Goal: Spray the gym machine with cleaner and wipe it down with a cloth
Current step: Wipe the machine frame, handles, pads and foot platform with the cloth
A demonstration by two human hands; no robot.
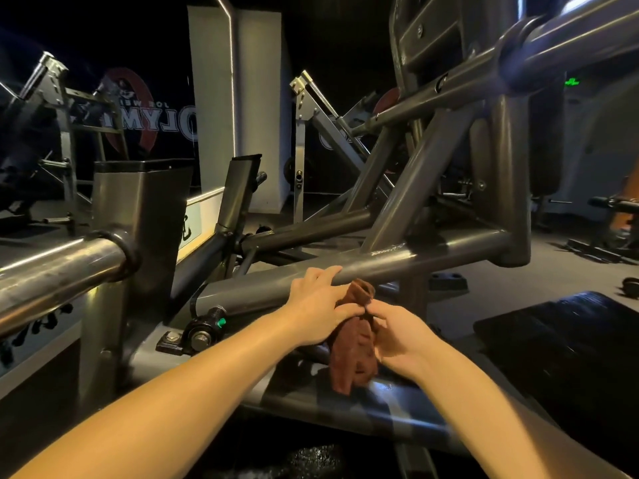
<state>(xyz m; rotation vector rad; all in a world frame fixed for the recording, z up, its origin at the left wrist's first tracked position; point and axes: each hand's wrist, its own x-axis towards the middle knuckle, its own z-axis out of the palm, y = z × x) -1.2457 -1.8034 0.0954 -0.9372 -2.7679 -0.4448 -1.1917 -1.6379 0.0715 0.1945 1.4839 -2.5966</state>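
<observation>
Gym machine (432, 250): its grey tube crosses mid-view, rising from left to right. A black pad (570, 340) lies at lower right. The left hand (321, 302) rests its outer fingers on the tube and its thumb pinches the cloth (352, 354). The right hand (397, 333), fingers curled, pinches the same cloth. The brown cloth hangs bunched just below the tube, long axis near vertical.

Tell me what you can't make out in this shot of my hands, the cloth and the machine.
Head view:
Spray bottle: none in frame.
Brown cloth: lower end motion-blurred; right side covered by the right hand.
Left hand: gripping the cloth or only resting on it and the frame tube, unclear; fingers overlap.
Tube surface: wet or wiped, unreadable in dim light and glare.
Wall lettering: partly blocked by machine frames.
</observation>
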